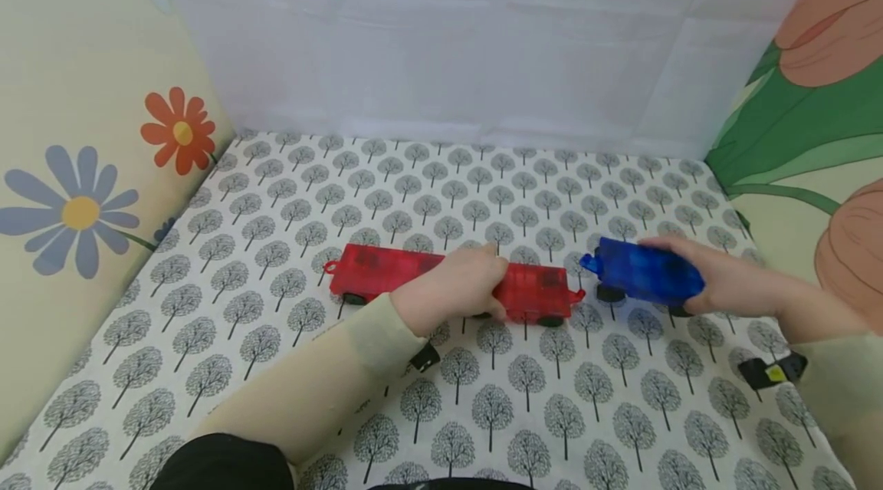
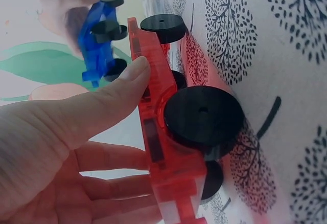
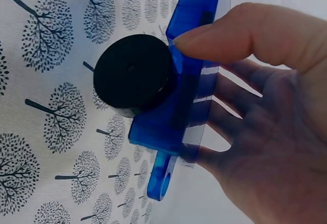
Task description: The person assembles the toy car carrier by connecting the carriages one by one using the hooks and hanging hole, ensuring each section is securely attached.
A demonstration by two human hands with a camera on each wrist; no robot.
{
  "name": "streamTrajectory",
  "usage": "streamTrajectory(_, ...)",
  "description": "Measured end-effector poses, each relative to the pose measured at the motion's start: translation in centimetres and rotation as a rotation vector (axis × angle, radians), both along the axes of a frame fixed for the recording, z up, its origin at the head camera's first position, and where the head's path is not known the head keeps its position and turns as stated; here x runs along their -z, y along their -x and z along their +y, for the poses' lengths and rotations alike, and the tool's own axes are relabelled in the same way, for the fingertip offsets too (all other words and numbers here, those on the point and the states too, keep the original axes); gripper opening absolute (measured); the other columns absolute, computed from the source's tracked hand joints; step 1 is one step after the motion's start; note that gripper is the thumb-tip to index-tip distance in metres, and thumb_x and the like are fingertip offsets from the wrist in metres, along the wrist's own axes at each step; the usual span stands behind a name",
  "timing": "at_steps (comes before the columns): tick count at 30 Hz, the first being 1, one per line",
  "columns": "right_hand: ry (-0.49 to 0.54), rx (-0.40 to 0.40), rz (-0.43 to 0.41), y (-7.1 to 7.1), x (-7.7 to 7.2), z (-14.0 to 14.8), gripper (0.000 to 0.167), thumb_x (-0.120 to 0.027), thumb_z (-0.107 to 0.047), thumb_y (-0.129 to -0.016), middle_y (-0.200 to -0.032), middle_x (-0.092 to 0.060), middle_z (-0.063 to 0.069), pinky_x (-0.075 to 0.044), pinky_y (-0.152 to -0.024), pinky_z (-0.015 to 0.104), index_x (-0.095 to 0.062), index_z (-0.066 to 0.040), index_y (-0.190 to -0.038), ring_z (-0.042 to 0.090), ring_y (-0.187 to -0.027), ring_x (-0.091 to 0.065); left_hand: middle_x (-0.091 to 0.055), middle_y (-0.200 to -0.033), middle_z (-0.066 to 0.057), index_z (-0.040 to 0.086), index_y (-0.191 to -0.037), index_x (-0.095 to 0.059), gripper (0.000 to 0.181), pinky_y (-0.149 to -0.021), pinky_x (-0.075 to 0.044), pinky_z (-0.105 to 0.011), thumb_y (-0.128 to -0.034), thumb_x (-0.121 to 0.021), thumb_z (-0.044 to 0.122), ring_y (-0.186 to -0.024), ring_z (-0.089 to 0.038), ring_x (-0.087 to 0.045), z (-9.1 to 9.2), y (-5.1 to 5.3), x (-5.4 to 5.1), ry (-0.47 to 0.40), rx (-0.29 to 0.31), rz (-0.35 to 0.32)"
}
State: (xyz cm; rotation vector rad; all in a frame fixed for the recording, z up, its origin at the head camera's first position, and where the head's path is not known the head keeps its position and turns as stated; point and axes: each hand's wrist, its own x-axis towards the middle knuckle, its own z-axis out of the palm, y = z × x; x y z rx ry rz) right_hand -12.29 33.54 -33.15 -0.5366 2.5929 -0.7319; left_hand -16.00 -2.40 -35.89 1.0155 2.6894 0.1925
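Observation:
My left hand (image 1: 455,281) lies across the middle of a long translucent red toy train wagon (image 1: 534,287), gripping its sides between thumb and fingers. Black wheels (image 2: 204,119) stick out underneath. With the middle covered, I cannot tell whether the red body is one wagon or two linked. To its right, my right hand (image 1: 734,279) holds a translucent blue toy train wagon (image 1: 645,271), thumb on the near side and fingers on the far side. The blue coupling hook (image 1: 589,262) points toward the red hook (image 1: 577,296), with a gap between them. The blue wagon looks raised off the cloth.
Under the wagons spreads a white cloth (image 1: 276,367) printed with grey trees. A white sheet (image 1: 441,37) hangs at the back. Flower-patterned panels stand left (image 1: 83,91) and right (image 1: 828,129).

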Motion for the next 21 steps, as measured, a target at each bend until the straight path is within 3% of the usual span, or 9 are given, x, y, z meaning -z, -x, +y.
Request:
streamTrajectory(8, 0.014, -0.045, -0.022, -0.1, 0.7, -0.1, 0.099, -0.075, 0.007, -0.071, -0.151, -0.024, 0.031, -0.049, -0.08, 0.054, -0.026, -0.014, -0.154, 0.058, -0.125, -0.035, -0.053, -0.089, 0.001, 0.01, -0.106, -0.069, 0.051, -0.072, -0.046, -0.03, -0.0713, -0.087, 0.043, -0.075, -0.013, -0.054, 0.1, 0.1, 0.0, 0.005, -0.003, -0.001)
streamTrajectory(14, 0.046, -0.034, -0.029, -0.3, 1.1, -0.1, 0.099, -0.074, 0.008, -0.07, -0.15, -0.026, 0.031, -0.05, -0.078, 0.052, -0.027, -0.015, -0.154, 0.059, -0.123, -0.037, -0.052, -0.087, 0.001, 0.01, -0.103, -0.069, 0.051, -0.072, -0.046, -0.03, -0.0704, -0.087, 0.046, -0.075, -0.014, -0.053, 0.1, 0.1, 0.0, 0.007, 0.012, 0.012)
streamTrajectory(18, 0.037, 0.001, -0.026, -0.4, 1.3, -0.2, 0.1, -0.078, 0.002, -0.071, -0.149, -0.026, 0.032, -0.05, -0.078, 0.051, -0.024, -0.01, -0.154, 0.057, -0.12, -0.04, -0.052, -0.087, 0.001, 0.01, -0.101, -0.068, 0.051, -0.072, -0.046, -0.03, -0.0706, -0.087, 0.046, -0.075, -0.014, -0.053, 0.1, 0.2, 0.0, 0.007, 0.013, 0.009)
streamTrajectory(21, -0.005, 0.073, -0.029, -0.2, 1.6, -0.3, 0.099, -0.079, -0.008, -0.076, -0.146, -0.029, 0.035, -0.049, -0.079, 0.051, -0.019, -0.002, -0.154, 0.054, -0.119, -0.043, -0.052, -0.087, 0.001, 0.01, -0.102, -0.068, 0.051, -0.071, -0.046, -0.03, -0.0705, -0.086, 0.046, -0.075, -0.014, -0.053, 0.1, 0.1, 0.0, 0.01, 0.007, 0.008)
